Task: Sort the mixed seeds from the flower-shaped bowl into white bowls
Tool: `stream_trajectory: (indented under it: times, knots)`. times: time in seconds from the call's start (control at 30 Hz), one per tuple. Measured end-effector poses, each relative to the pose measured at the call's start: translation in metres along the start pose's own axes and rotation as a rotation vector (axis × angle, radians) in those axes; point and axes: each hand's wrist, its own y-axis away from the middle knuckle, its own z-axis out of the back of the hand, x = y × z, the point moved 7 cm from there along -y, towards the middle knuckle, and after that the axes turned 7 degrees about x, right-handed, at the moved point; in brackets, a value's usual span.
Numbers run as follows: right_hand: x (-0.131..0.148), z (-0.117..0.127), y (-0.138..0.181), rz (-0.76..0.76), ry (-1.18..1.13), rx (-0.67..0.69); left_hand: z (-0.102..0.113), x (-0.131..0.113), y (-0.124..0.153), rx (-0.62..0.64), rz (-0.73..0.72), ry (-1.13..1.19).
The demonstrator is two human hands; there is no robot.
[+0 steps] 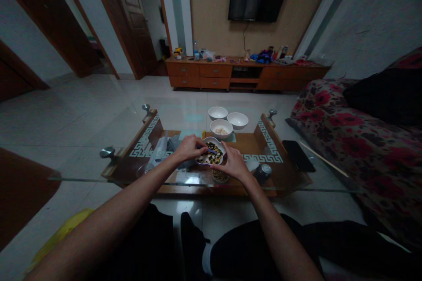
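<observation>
A white bowl (205,164) with a scalloped rim holds a mix of black, yellow and white bean-like pieces (216,156). My left hand (190,148) reaches over its left side, fingers pinched on a small purple spoon (211,151) whose end dips among the pieces. Around the right side of the bowl curves my right hand (234,163), thumb at the near edge and fingers at the far edge, gripping it. Just below, a smaller bowl (220,177) of similar mixed pieces is partly covered by my right hand. Behind stands a round white bowl (216,134) with pale pieces inside.
Two more white bowls (217,111) (238,118) stand farther back on the glass table (178,116). Right of my hand is a dark can (263,173); a black tablet-like slab (298,156) and a thin stick (325,159) lie at the right. A flowered sofa (339,116) borders that side.
</observation>
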Motion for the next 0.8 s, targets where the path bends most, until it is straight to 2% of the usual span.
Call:
stream_trajectory:
  times: [0.8]
  knots:
    - [-0.0021, -0.0019, 0.001, 0.022, -0.002, -0.029, -0.0004, -0.0038, 0.001, 0.037, 0.024, -0.079]
